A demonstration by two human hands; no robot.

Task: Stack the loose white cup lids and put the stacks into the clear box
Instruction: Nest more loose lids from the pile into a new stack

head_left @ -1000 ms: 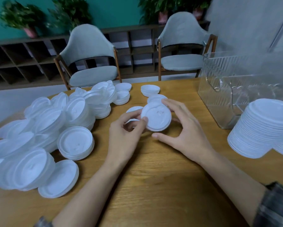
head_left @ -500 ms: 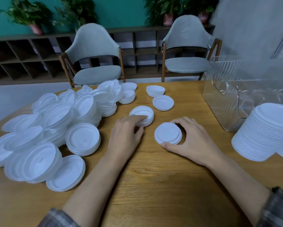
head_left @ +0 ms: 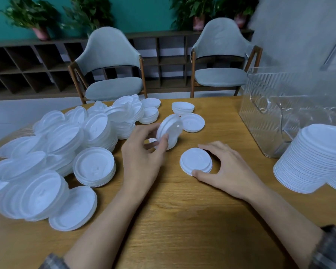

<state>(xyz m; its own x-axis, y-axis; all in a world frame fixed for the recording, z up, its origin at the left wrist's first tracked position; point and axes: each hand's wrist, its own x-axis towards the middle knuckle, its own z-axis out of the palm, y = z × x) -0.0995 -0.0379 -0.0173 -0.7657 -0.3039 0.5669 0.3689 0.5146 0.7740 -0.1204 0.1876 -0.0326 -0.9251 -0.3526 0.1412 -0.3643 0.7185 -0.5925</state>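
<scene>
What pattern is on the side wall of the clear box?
Fine ribbed lines cover the clear box wall; the head view shows it best.

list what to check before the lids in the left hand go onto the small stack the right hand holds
1. Left hand grip on the held lids: ok, thumb and fingers pinch them above the table.
2. Held lids level: not ok, they are tilted steeply.
3. Small stack steadied: ok, the right hand curls round its rim and it lies flat on the table.
4. Small stack squared up: not ok, its lids sit slightly offset.
5. Both sets facing the same way: cannot tell.
6. Room in the clear box: cannot tell, glare hides its inside.
</scene>
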